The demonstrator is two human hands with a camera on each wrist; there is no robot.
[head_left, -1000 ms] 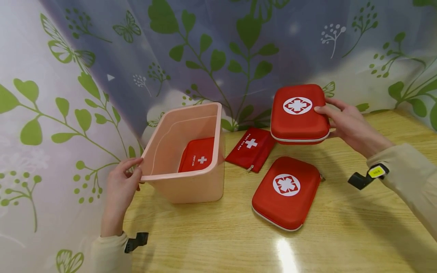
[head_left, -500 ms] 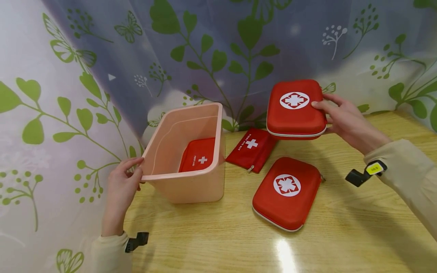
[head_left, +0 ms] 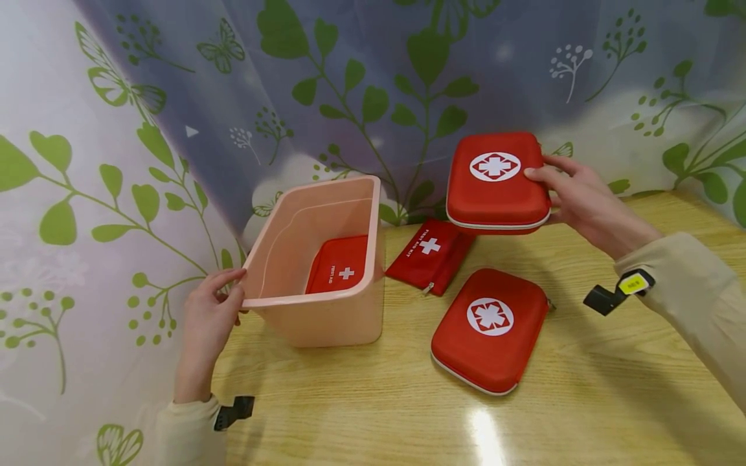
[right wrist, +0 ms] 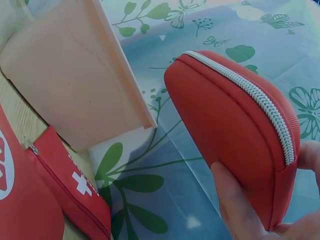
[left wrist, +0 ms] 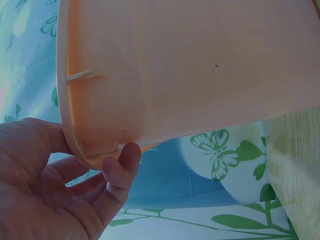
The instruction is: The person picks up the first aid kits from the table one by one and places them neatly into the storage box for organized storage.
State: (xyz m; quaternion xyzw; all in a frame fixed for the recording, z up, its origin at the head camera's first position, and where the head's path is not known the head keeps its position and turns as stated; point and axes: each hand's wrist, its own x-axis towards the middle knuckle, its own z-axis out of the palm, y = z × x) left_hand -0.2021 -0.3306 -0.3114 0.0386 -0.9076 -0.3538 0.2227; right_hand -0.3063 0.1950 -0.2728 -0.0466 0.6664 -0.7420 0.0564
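Observation:
My right hand [head_left: 588, 200] pinches the right side of a red hard-shell first aid case [head_left: 495, 194], thumb on top, and holds it raised above the table. The right wrist view shows the white zipper [right wrist: 250, 90] along its edge. My left hand [head_left: 211, 323] grips the near left corner of the rim of a pink plastic bin [head_left: 326, 323]. Thumb and fingers lie around that rim in the left wrist view. A red FIRST AID pouch [head_left: 333, 262] lies inside the bin. Below the raised case, a second red first aid case [head_left: 489, 349] lies on the table.
A flat red FIRST AID KIT zip pouch [head_left: 416, 265] lies on the wooden table [head_left: 350, 408], between the bin and the cases. A leaf-print curtain [head_left: 361, 84] hangs behind the table and along its left side.
My right hand has carried the raised first aid case slightly left and upward, towards the bin. The left hand and the bin have stayed in place.

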